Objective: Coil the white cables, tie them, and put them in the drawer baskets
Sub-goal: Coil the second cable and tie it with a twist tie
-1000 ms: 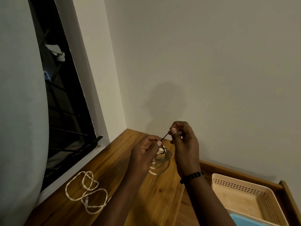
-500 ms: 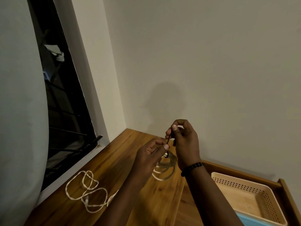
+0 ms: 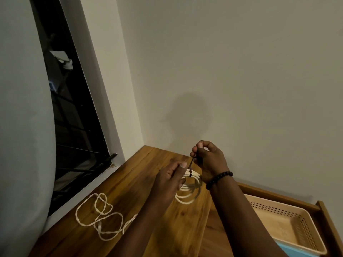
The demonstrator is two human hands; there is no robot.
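Note:
A coiled white cable (image 3: 189,191) hangs in the air above the wooden top, gripped by my left hand (image 3: 169,179) at its upper edge. A dark tie (image 3: 191,166) wraps around the coil's strands. My right hand (image 3: 208,158) pinches the free end of that tie between thumb and fingers and holds it up and taut. A second white cable (image 3: 100,217) lies loose and tangled on the wood at the lower left. A beige perforated basket (image 3: 289,226) sits in the open drawer at the lower right.
The wooden top (image 3: 130,182) runs into a wall corner, with a dark window (image 3: 74,127) on the left. A blue basket edge (image 3: 285,250) shows beside the beige one. The drawer's wooden frame (image 3: 326,216) rises at the far right.
My right hand has drawn the tie's end upward, away from the coil. The coil has dropped a little lower in my left hand. The loose cable has not moved.

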